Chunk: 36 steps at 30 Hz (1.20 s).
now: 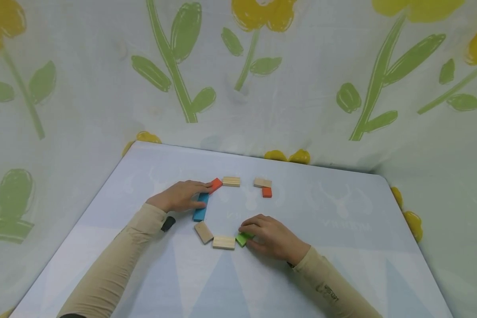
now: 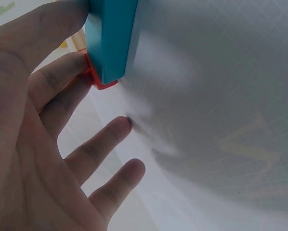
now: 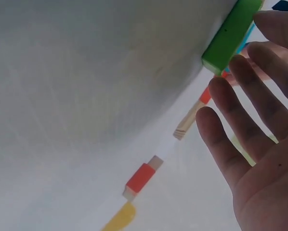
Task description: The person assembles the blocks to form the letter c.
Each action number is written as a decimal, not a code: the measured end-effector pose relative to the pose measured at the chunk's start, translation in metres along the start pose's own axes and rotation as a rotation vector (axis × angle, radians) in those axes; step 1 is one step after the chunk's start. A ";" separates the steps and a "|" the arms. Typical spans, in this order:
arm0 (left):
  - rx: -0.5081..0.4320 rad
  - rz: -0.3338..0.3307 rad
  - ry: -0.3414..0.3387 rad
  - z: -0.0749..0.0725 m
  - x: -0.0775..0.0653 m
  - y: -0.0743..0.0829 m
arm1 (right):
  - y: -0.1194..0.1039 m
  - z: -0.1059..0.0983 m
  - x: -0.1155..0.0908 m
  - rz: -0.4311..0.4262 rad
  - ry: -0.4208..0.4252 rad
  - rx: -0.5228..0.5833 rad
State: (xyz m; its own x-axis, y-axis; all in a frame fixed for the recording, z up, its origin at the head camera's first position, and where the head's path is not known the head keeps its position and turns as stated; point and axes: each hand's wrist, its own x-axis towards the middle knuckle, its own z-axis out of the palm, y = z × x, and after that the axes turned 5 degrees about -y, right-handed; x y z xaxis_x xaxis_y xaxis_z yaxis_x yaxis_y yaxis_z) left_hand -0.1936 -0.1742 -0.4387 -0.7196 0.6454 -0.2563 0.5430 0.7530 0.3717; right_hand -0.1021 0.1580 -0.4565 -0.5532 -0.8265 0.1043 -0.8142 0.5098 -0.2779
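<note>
In the head view my left hand [image 1: 181,195] reaches over a blue block [image 1: 200,211] and a red block [image 1: 216,185]. Its thumb touches the blue block [image 2: 112,41], while two extended fingertips rest against the red block [image 2: 104,83]; the other two fingers are spread. My right hand [image 1: 273,236] is at a green block [image 1: 242,239], its thumb and fingers on either side of it. Seen from the right wrist, the green block [image 3: 233,36] lies by the thumb and index fingertip. Beside it is a ridged wooden block [image 1: 224,243], then a plain wooden block [image 1: 203,232].
Another ridged wooden block [image 1: 231,181] adjoins the red one at the back. Farther right, a wooden block [image 1: 263,182] touches a small red block [image 1: 266,192]. All lie in a broken ring on the pale table [image 1: 342,274], with a flowered curtain [image 1: 302,101] behind.
</note>
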 end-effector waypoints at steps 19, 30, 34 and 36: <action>-0.018 -0.007 0.007 -0.002 -0.001 0.002 | 0.022 -0.018 -0.004 -0.059 0.264 -0.064; -0.018 0.013 0.020 0.001 -0.001 0.000 | 0.038 -0.029 -0.012 0.035 0.306 -0.103; -0.017 0.013 0.025 0.000 -0.001 0.000 | 0.043 -0.036 -0.013 0.064 0.325 -0.112; -0.019 0.014 0.027 -0.001 -0.001 0.001 | 0.046 -0.039 -0.013 0.082 0.339 -0.112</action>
State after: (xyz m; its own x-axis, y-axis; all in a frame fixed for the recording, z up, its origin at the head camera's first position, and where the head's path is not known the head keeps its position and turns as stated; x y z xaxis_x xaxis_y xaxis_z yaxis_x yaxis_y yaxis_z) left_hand -0.1926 -0.1743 -0.4377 -0.7235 0.6518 -0.2273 0.5446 0.7413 0.3923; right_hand -0.1393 0.2019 -0.4335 -0.6291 -0.6653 0.4020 -0.7687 0.6094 -0.1944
